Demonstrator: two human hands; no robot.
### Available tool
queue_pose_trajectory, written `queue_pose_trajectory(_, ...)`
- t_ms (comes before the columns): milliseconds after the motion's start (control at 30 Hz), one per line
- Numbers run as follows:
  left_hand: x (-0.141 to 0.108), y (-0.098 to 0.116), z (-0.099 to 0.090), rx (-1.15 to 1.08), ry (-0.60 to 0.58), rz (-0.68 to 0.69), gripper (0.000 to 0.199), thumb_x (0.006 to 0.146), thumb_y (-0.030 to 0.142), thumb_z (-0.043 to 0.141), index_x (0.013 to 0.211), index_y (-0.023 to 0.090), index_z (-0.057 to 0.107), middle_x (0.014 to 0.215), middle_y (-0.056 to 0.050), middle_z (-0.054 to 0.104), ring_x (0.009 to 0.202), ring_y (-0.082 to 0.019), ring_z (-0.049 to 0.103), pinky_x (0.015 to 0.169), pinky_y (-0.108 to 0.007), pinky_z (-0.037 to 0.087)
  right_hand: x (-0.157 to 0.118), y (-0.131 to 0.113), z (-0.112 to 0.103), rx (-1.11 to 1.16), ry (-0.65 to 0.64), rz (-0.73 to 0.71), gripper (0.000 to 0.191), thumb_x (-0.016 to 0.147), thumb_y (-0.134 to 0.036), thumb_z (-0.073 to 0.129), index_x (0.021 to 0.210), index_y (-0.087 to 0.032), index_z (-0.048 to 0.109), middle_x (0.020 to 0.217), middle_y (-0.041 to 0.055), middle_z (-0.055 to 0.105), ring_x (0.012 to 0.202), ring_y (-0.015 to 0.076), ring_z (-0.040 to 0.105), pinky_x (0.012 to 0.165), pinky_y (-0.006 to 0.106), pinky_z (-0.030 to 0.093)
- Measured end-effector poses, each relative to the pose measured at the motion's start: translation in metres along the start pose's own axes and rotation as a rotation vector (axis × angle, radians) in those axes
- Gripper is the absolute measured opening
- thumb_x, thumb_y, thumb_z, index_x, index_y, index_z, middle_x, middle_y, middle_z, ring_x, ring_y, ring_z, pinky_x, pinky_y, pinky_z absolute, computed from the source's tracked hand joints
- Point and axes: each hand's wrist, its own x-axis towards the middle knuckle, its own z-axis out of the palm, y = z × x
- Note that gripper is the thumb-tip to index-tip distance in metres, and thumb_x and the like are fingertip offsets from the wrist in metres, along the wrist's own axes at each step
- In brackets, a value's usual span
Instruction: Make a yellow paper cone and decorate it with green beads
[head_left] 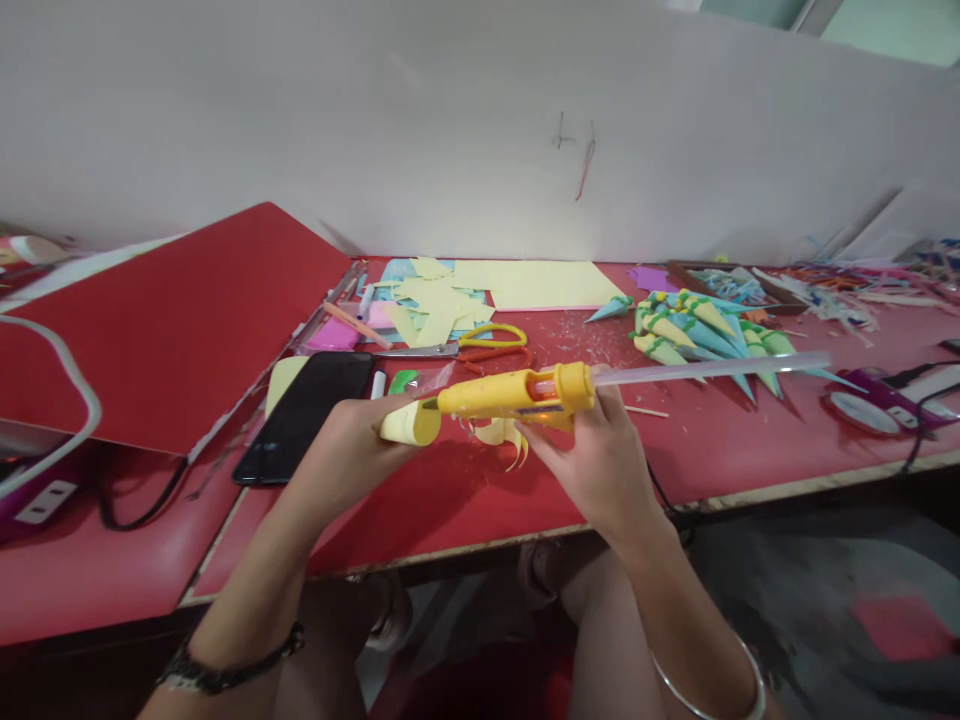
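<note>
My left hand is closed round a pale yellow paper cone, its wide end turned to the right. A yellow glue gun is held in my right hand, with a long clear glue stick coming out of its back. The gun's nozzle touches or nearly touches the rim of the cone. Curled yellow paper strips lie on the red table just below the gun.
A black phone lies at the left, below a red board. Scissors and yellow paper scraps sit behind my hands. Several blue, yellow and green cones are piled at the right, near a purple device with a cable.
</note>
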Motion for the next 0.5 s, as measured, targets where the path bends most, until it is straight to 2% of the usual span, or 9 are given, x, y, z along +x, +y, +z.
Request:
queue_pose_trajectory(300, -0.0004, -0.0096, 0.0010, -0.010, -0.065, -0.044, 0.022, 0.068, 0.028, 0.046, 0.048, 0.019, 0.043, 0.046, 0.005, 0.037, 0.044, -0.007, 0.031, 0.040, -0.020, 0.023, 0.0005, -0.0006, -0.0006, -0.080, 0.002, -0.058, 0.030, 0.074, -0.025, 0.051, 0.102, -0.014, 0.049, 0.081, 0.0083, 0.053, 0.057, 0.0186, 0.055, 0.043, 0.030, 0.046)
queue_pose_trajectory(500, -0.0009, -0.0099, 0.0010, -0.044, -0.165, -0.132, 0.022, 0.067, 0.031, 0.045, 0.049, 0.020, 0.039, 0.046, 0.005, 0.034, 0.044, -0.008, 0.029, 0.040, -0.021, 0.021, 0.0003, 0.0002, -0.0003, -0.093, -0.012, -0.070, 0.032, 0.073, -0.021, 0.045, 0.105, -0.015, 0.049, 0.081, 0.0071, 0.052, 0.055, 0.0168, 0.053, 0.043, 0.029, 0.044)
